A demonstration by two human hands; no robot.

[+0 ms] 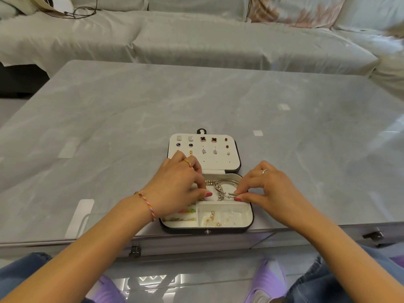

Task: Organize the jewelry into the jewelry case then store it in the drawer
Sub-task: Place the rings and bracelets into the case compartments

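A small dark jewelry case (251, 224) lies open at the table's near edge. Its flat lid panel (231, 162) carries rows of stud earrings (203, 139). In the upper tray compartment lie silver bangles (223, 185) and a beaded bracelet (209, 183). My right hand (271, 193) pinches a silver bangle at its near rim. My left hand (177, 186) reaches into the same compartment with curled fingers; whether its thumb and fingertips hold anything is hidden. A gold chain (212, 217) sits in the lower compartment, and colourful beads (188, 211) show under my left wrist.
The grey marble table (109, 127) stretches away to a grey sofa (218, 40) behind it. Dark drawer handles (135, 251) (373, 235) sit on the table's front face. My knees in jeans and purple slippers (270, 278) are below.
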